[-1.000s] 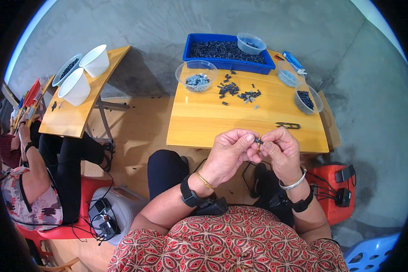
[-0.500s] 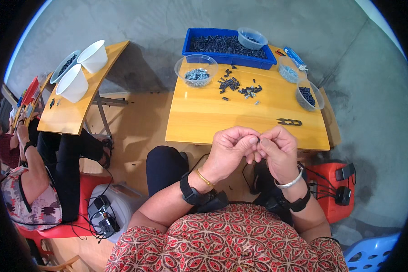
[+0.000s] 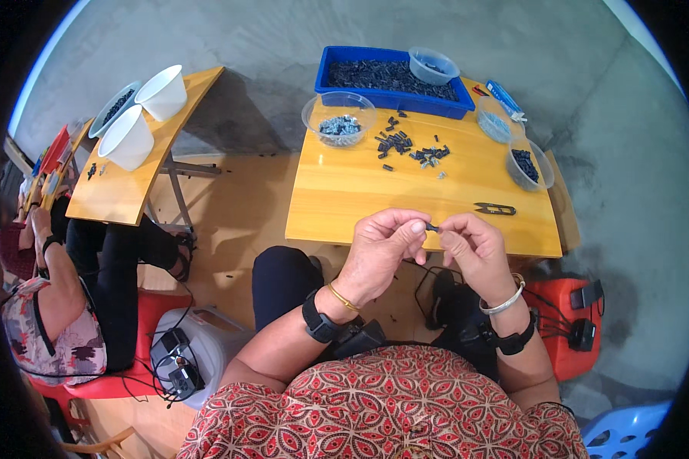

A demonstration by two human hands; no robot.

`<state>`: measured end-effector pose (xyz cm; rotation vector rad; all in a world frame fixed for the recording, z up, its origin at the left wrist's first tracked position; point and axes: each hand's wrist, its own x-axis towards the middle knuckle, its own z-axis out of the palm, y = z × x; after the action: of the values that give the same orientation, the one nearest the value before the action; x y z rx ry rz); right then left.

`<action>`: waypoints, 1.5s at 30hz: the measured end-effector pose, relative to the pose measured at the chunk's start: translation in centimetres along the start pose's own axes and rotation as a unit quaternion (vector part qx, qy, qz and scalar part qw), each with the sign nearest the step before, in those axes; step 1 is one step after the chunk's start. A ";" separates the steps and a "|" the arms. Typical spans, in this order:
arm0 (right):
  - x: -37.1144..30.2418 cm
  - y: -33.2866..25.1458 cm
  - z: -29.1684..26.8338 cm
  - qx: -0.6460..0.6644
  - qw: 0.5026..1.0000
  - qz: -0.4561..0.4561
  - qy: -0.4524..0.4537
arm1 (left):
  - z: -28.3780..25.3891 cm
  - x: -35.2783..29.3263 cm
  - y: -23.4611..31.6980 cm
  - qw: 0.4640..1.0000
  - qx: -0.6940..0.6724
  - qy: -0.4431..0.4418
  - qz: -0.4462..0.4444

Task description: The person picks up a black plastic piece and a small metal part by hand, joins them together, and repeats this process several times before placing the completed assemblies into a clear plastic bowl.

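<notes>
Close to the table's front edge, my left hand pinches a small black part between thumb and forefinger. The fingers of my right hand are curled at the right end of that part, closed on it as far as I can see. Beyond my hands, a loose pile of short black pieces lies on the table. Beside it is a cluster of black and silvery pieces. Black thread snips rest to the right.
A blue tray full of black pieces stands at the back, a clear bowl in it. Clear bowls with small parts stand left and right. Another person sits at a side table with white tubs.
My hands have drawn slightly apart, my right hand shifting right, so the black part between them shows more. The whole view has shifted a little.
</notes>
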<state>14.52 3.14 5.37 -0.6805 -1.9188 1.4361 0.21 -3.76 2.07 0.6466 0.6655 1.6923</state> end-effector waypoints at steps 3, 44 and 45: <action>0.0 -0.1 0.2 -0.025 1.000 -0.013 -0.008 | -0.1 0.2 -0.6 1.000 0.019 -0.021 0.012; 2.6 8.8 -0.2 -0.386 0.893 -0.217 0.085 | -3.6 5.0 -5.6 0.726 0.644 0.002 0.243; 2.5 8.8 -0.3 -0.384 0.894 -0.216 0.085 | -3.6 5.0 -5.6 0.719 0.650 0.004 0.247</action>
<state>13.34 7.54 -2.62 -0.6242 -2.2899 0.3004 0.33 1.84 -4.08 1.9327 1.8470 1.4473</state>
